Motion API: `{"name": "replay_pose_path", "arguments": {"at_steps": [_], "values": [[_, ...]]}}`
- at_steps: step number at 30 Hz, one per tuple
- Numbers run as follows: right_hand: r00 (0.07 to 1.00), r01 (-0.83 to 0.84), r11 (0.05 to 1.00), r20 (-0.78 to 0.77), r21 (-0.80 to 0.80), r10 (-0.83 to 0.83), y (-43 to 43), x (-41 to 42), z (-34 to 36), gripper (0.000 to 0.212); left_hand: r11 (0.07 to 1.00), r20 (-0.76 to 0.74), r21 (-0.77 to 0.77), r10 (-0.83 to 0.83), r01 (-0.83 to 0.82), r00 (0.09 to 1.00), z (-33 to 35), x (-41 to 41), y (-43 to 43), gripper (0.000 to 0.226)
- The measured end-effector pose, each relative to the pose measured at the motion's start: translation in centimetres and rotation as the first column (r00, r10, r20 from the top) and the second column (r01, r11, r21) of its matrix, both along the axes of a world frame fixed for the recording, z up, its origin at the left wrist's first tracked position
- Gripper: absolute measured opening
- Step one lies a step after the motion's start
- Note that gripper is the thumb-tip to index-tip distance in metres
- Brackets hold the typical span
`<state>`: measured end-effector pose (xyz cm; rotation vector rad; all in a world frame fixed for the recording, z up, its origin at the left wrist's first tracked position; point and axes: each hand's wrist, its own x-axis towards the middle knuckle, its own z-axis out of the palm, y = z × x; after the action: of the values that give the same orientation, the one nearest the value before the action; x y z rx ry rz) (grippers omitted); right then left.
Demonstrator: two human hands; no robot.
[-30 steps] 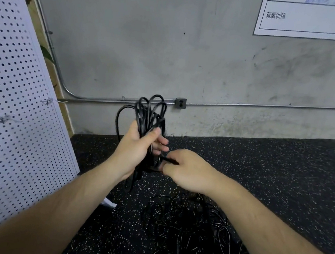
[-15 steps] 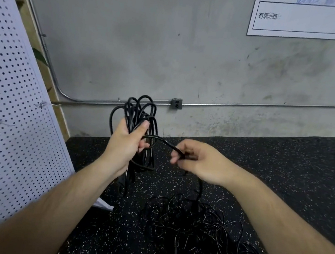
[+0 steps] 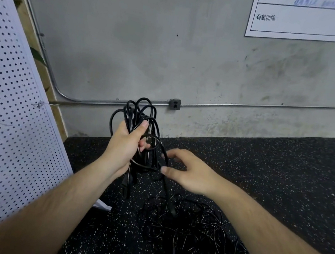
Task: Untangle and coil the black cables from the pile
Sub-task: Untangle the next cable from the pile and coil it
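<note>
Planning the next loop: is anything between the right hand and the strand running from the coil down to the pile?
Nothing visible. The strand passes beside the right hand's thumb tip; the left hand holds the coil above the pile.

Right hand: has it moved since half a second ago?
Yes. Against the wall outlet box, the right hand has shifted left and down, back toward the coil in the left hand.

place: gym | speckled rubber floor | wall chart reading 有氧训练 (aerobic training) | bare concrete wall
</note>
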<state>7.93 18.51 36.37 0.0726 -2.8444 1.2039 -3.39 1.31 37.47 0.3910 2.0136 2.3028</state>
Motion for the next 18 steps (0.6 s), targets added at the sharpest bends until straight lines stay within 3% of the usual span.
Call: {"name": "replay_pose_path", "arguments": {"at_steps": [3,9,12,16,18], "values": [[0.990,-0.027,1.000,-0.139,-0.012,0.025,-1.1,-0.3,-0.4,0.019,1.000,-0.017,-0.013,-0.021,0.021,1.000,0.1,-0.2,-0.2,0.032],[0.980,0.035,0.923,-0.170,-0.383,-0.107,-0.8,-0.6,1.0,0.027,0.997,-0.020,-0.069,-0.029,0.027,0.999,0.4,0.0,-1.3,0.029],[0.985,0.039,0.910,-0.135,-0.412,-0.103,-1.3,-0.5,0.9,0.027,0.993,0.050,-0.042,-0.107,0.109,0.993,0.4,0.6,-1.4,0.031],[0.971,0.141,0.910,-0.124,-0.389,-0.204,-1.9,-0.8,1.5,0.030,0.958,0.108,0.003,-0.284,0.286,0.953,1.1,2.2,-1.0,0.062],[0.957,0.191,0.918,-0.142,-0.349,-0.253,-1.9,-1.0,1.8,0.030,0.937,0.099,-0.019,-0.345,0.348,0.933,1.6,3.3,-0.8,0.063]]}}
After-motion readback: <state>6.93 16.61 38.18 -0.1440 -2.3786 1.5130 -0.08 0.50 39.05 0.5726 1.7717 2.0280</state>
